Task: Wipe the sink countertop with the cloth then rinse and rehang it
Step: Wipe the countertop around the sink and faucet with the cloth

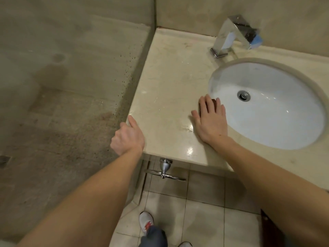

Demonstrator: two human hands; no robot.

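Observation:
My right hand [210,120] lies flat with straight fingers on the beige marble countertop [169,86], pressing a small dark brown cloth [213,102] at the left rim of the white oval sink [277,111]. Only slivers of the cloth show between and beyond my fingers. My left hand [128,136] rests at the counter's front left corner, thumb on top and fingers curled over the edge. Wet glossy patches shine on the counter near my right wrist.
A chrome faucet [231,36] stands behind the sink. A chrome towel ring [165,171] hangs below the counter's front edge. A stained, speckled glass partition [71,77] closes the left side. Tiled floor and my white shoe [146,221] are below.

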